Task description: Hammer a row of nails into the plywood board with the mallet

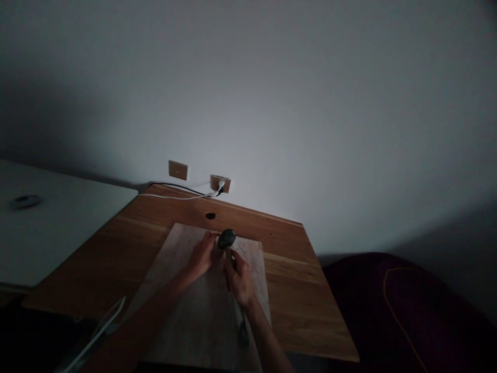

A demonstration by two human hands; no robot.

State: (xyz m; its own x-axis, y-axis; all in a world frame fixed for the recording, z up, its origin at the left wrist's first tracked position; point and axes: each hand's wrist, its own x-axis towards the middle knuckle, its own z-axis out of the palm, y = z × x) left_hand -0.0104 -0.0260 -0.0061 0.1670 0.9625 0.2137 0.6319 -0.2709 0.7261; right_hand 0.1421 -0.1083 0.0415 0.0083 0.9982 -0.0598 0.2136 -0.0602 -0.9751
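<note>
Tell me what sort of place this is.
Probably a home or office room doubling as a workspace: a wooden desk against a plain wall, a wall socket just above it, and a hammer held over a board.

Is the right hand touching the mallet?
Touching. The head view shows the right hand closed around the mallet by its handle, below the dark head.

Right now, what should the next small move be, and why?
Probably ease the mallet slightly away from the left hand: the right hand grips its handle, and its dark head appears close beside the left hand's fingers.
</note>
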